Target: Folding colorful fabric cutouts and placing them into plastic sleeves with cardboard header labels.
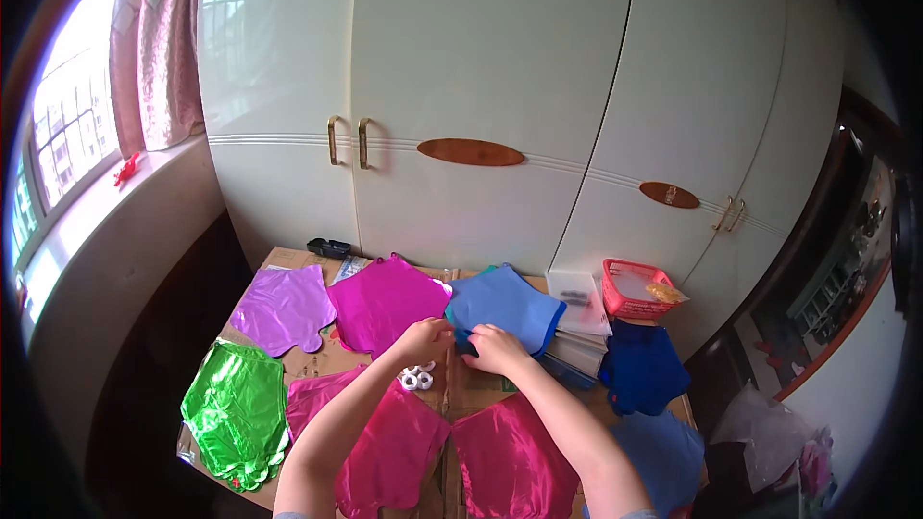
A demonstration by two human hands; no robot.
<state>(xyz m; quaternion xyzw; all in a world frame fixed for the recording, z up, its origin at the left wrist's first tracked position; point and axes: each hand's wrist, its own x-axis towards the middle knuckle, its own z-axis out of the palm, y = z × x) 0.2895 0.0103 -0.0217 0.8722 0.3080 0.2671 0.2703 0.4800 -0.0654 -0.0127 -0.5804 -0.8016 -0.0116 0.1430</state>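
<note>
Head view: white wardrobe (481,67) looms behind a cardboard tabletop (288,259) strewn with foil balloons. Light-blue star balloon (505,303) lies centre, between magenta balloon (385,303) and clear packets (577,303). Left hand (425,338) and right hand (495,348) both pinch its near edge, fingers closed.

Cardboard-topped table (317,361), coloured foil balloons (237,410), red basket (632,289)

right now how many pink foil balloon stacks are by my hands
2: one pink stack under the left forearm, one under the right forearm. More may lie hidden beneath.
</note>
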